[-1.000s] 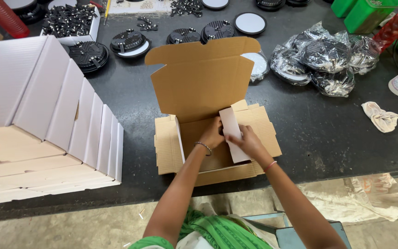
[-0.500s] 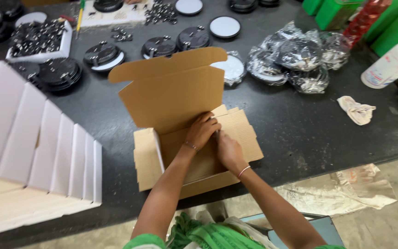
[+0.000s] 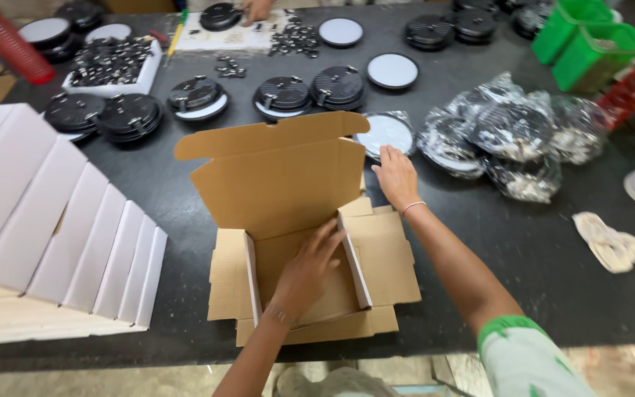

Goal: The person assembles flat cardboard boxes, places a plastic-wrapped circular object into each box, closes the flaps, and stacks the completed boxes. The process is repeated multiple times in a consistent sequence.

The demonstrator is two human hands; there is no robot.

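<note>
A brown cardboard box (image 3: 387, 257) lies open on the dark table, its lid (image 3: 277, 176) standing upright at the back. My left hand (image 3: 306, 268) rests flat inside the box with fingers spread against the bottom and the right inner flap. My right hand (image 3: 396, 176) reaches past the lid toward a round white-faced disc in a clear bag (image 3: 385, 132), fingertips at its lower edge; whether it grips the disc is unclear.
A row of flat white boxes (image 3: 60, 235) stands at the left. Stacks of black round discs (image 3: 282, 94) and a tray of small dark parts (image 3: 108, 62) fill the back. Bagged discs (image 3: 512, 136) lie right, green bins (image 3: 586, 40) beyond, a crumpled rag (image 3: 611, 241) nearby. Another person's hand (image 3: 257, 9) works at the far edge.
My right hand left the box and moved up and right to the bagged disc. My left hand stayed inside the box. The camera view shifted closer.
</note>
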